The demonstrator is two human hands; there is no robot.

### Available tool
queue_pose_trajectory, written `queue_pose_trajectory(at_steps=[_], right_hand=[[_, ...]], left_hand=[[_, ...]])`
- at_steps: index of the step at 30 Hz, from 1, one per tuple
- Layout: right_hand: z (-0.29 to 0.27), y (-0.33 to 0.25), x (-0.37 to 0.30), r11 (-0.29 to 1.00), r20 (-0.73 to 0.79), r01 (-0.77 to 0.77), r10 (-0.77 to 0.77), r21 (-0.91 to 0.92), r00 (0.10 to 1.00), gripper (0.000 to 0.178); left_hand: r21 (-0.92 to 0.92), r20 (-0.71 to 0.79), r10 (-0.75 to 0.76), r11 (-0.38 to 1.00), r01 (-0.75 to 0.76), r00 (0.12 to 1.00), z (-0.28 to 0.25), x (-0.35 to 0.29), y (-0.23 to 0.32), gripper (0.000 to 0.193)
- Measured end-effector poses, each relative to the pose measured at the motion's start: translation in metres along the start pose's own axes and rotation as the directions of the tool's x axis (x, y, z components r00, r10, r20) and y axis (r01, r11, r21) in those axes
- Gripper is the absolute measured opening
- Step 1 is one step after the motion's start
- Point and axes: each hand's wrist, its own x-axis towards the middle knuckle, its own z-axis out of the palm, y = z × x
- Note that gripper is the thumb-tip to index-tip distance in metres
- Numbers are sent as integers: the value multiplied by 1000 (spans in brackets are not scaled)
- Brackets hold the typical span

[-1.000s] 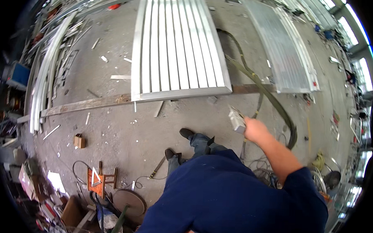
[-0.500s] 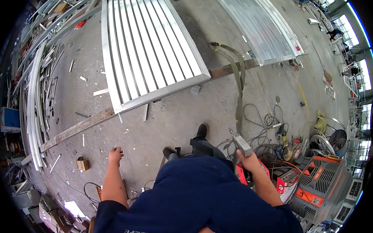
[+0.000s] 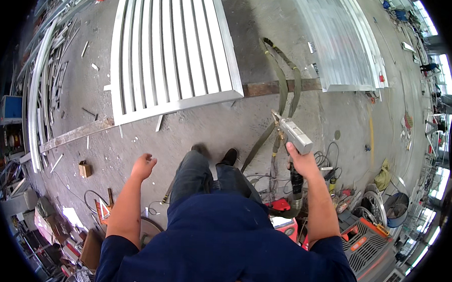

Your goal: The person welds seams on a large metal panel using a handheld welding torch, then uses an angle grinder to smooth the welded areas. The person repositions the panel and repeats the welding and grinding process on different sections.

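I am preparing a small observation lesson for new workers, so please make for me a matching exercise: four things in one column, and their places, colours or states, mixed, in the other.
Things:
1. silver tool
2. left hand
3. cardboard box
4. slatted panel

Places, colours or states:
A. brown, standing on the floor
B. striped in pale and dark
C. gripped in the right hand
D. raised, with no object seen in it

Right pairs: 1-C, 2-D, 3-A, 4-B.

Left shoe (image 3: 201,149) swung forward, grey tool (image 3: 297,138) farther from navy shirt (image 3: 222,231).
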Motion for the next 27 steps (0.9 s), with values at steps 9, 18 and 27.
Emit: queue_pose_trajectory(at_steps=[9,18,27], right_hand=[[-15,-59,104,936,131,-45,96,-349,987,43],[29,-19,220,948,316,-1,108,-320,943,41],[49,17,282,945,426,49,100,-325,899,41]], left_hand=[[14,-187,19,1000,-17,982,53,184,107,66],[75,-499,-89,987,145,862,127,327,178,81],[174,-713,-76,943,282,697,160,354,187,84]])
